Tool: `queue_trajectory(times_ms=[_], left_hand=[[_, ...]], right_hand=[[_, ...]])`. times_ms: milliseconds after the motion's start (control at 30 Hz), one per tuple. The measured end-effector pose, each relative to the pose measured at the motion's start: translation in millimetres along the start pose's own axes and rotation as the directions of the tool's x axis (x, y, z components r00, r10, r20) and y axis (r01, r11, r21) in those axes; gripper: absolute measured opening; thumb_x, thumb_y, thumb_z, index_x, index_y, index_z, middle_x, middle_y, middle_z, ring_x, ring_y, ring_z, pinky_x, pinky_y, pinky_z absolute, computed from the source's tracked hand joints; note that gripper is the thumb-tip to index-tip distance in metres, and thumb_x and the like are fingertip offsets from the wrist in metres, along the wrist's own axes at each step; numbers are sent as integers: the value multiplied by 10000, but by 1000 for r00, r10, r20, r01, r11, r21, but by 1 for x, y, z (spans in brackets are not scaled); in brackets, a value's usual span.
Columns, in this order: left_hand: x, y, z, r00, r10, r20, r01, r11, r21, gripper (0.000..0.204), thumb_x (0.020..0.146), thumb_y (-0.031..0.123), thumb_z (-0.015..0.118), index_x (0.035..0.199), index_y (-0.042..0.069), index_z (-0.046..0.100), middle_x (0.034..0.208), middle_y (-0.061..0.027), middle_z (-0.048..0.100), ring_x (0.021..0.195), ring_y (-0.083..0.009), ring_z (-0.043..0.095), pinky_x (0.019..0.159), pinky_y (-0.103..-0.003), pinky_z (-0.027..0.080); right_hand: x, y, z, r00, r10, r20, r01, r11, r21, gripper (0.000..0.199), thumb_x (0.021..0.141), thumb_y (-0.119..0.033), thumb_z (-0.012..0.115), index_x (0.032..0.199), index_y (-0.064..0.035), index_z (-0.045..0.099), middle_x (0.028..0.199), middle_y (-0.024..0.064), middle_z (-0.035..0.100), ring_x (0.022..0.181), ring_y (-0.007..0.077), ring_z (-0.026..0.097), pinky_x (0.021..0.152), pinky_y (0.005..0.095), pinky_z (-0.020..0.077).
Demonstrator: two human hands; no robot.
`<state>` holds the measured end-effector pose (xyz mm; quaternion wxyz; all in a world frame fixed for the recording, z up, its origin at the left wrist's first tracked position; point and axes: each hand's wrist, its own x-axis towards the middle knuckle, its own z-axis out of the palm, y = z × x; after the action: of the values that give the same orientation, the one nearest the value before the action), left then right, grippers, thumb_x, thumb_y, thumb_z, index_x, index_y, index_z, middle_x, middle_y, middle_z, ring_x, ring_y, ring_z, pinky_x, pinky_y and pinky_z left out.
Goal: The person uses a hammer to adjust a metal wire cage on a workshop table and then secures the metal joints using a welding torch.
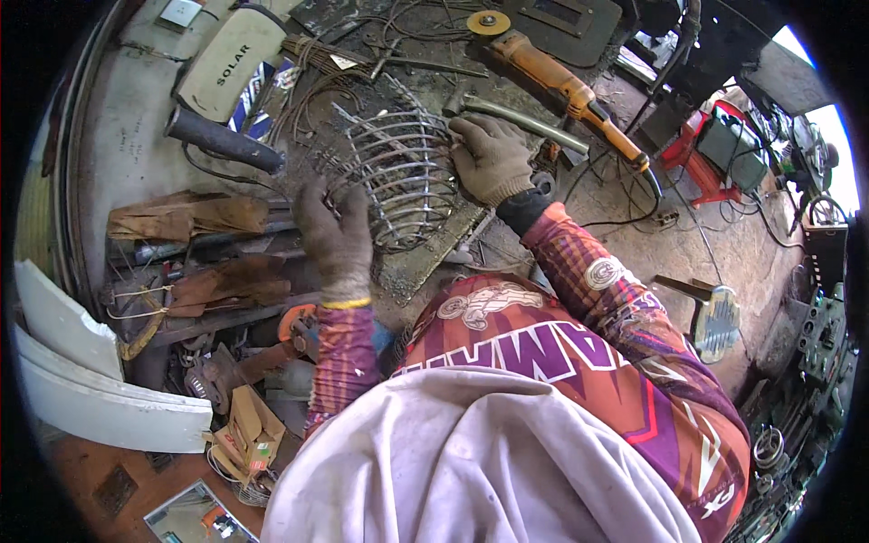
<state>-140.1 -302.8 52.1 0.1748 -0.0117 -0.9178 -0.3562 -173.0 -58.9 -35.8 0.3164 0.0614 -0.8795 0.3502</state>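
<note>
The wire cage (398,176) lies between both hands, left hand (337,237) gripping its near rim, right hand (490,158) holding its far side.

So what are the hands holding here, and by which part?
Both gloved hands grip a round wire cage lying on its side. The left hand clutches the wires at its near-left rim; the right hand grasps the wires on its right side.
</note>
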Motion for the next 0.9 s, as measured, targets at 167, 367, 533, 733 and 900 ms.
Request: queue_trajectory(times_ms=[167, 367, 533, 733, 900], left_hand=[[-41, -35, 17, 997, 65, -38, -64, 997, 37, 750, 894, 380, 713, 1428, -37, 391, 1422, -271, 453, 1324, -410, 440, 1114, -464, 349], [-62, 3, 14, 1000, -9, 25, 8, 1000, 24, 1007, 742, 503, 817, 1458, -33, 354, 1458, -303, 407, 1348, -452, 414, 1132, -497, 328], [-66, 26, 26, 982, 169, 84, -189, 907, 375, 1085, 630, 559, 861, 1446, 21, 390, 1470, -328, 368, 1365, -499, 362, 1136, -555, 305], [-67, 26, 39, 987, 89, 132, -142, 871, 471, 1085, 643, 543, 853, 1471, 36, 370, 1534, -322, 246, 1422, -485, 274, 1166, -545, 261], [-64, 24, 36, 988, 97, 119, -144, 853, 502, 1054, 628, 534, 862, 1445, 49, 406, 1492, -305, 303, 1398, -479, 304, 1156, -535, 284]], right_hand=[[6, -7, -4, 994, 73, 76, -80, 992, 95, 465, 813, -230, 670, 1258, -111, 608, 1152, 152, 676, 1115, 365, 615, 990, 485, 450], [-13, -6, -28, 977, 65, 202, -108, 971, 214, 450, 799, -248, 703, 1215, -95, 626, 1099, 168, 679, 1045, 376, 630, 940, 465, 471], [-52, 16, -65, 984, 47, 170, -85, 971, 224, 410, 773, -159, 720, 1169, -81, 652, 1025, 162, 686, 985, 368, 646, 896, 448, 492], [-72, 33, -93, 950, 125, 287, -212, 931, 296, 373, 868, -193, 710, 1208, -58, 634, 1046, 173, 685, 981, 353, 666, 829, 412, 527], [-13, 13, -67, 913, 91, 398, -228, 922, 312, 450, 880, -304, 701, 1244, -51, 622, 1092, 190, 684, 1027, 355, 667, 879, 427, 525]])
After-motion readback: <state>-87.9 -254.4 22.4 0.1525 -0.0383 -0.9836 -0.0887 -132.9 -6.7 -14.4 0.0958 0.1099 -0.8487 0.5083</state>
